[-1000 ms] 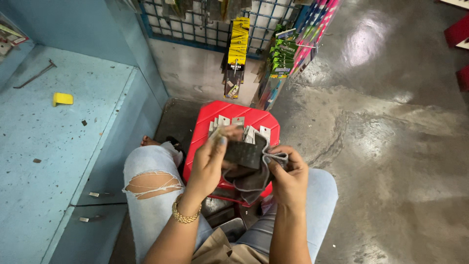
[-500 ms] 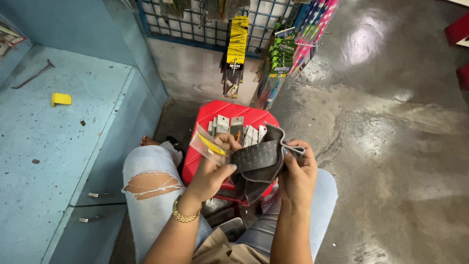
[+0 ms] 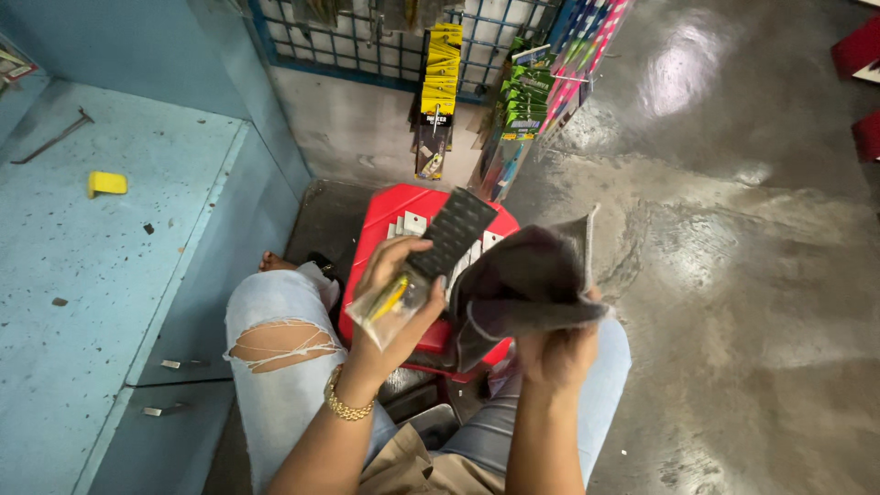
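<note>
My left hand (image 3: 392, 298) grips a flat black ridged strip (image 3: 451, 233) together with a clear plastic packet (image 3: 385, 307) that has something yellow inside. The strip points up and away from me. My right hand (image 3: 556, 353) holds a dark grey cloth (image 3: 527, 280) that is bunched and lifted beside the strip, to its right. Both hands are above a red plastic stool (image 3: 397, 207) standing between my knees, with several small white pieces lying on it.
A blue workbench (image 3: 87, 275) runs along my left, with a yellow block (image 3: 107, 183) and a metal tool (image 3: 55, 137) on it. A wire rack (image 3: 394, 41) ahead carries hanging packets in yellow (image 3: 440, 78), green and pink. Grey concrete floor (image 3: 733, 275) spreads to the right.
The cloth has come off the black strip and moved right in my right hand. My left hand has tilted the strip and packet upward, so the strip shows in full.
</note>
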